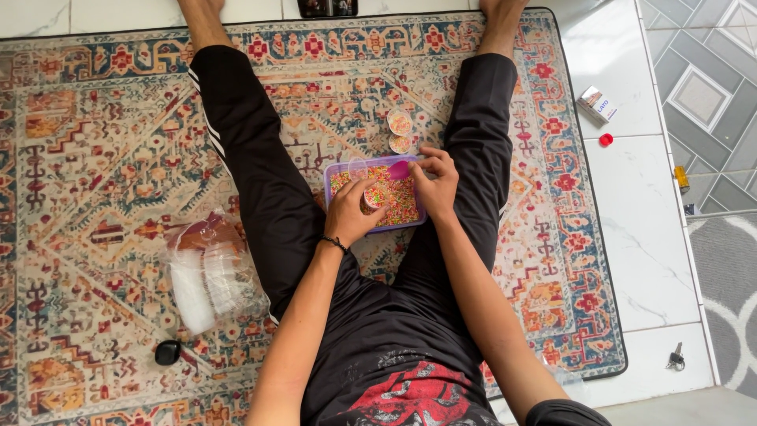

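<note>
A person sits on a patterned rug [102, 142] with legs spread, in black trousers, looking down at a purple tub [377, 192] that lies on the rug between the thighs. The tub is full of tiny multicoloured sprinkles [398, 201].

The left hand [351, 211] rests over the near left part of the tub, its fingers curled around a small clear cup [371, 196] held tilted just above the sprinkles. A dark band sits on that wrist. The right hand [434, 180] is over the far right corner of the tub, its fingers pressed together and pinching a small pink scoop [400, 170] whose bowl points left over the sprinkles; the two hands are close together, nearly touching.

Just beyond the tub, further from the person, stand two small round cups [400, 132] already holding sprinkles, one behind the other and touching or almost so.

On the rug to the left, beside the left thigh, lies a clear plastic bag [206, 272] with stacked white cups or lids inside; I cannot tell which. Near it, closer to the person, lies a small black object [167, 352].

To the right, off the rug on the white tiled floor [639, 205], lie a small box [596, 105] and a red bottle cap [605, 140] just near it. A key [676, 357] lies well apart, nearer the person
</note>
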